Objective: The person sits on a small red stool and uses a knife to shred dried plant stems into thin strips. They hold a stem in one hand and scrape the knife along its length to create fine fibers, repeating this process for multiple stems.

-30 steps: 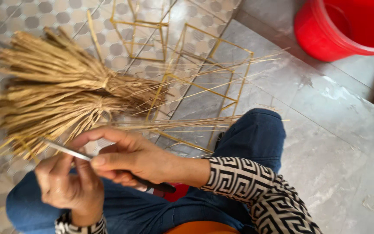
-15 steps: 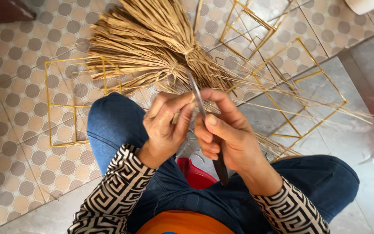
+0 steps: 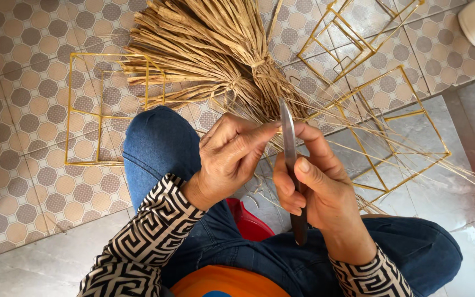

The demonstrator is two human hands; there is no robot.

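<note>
A square frame (image 3: 108,110) of thin yellow sticks lies on the tiled floor at far left. Right of it, a tied straw bundle (image 3: 215,49) fans out at the far side. Nearer, the left hand (image 3: 229,157) pinches its fingertips against the knife (image 3: 291,165) blade. The right hand (image 3: 317,187) is closed around the knife's dark handle, blade pointing away. More stick frames (image 3: 391,104) lie at right.

Both hands (image 3: 273,170) on knife (image 3: 291,165) above straw bundle (image 3: 215,49)

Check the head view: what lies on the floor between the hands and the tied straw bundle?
Loose thin straw strips fan across the tiles there, just beyond the knife blade tip.
</note>
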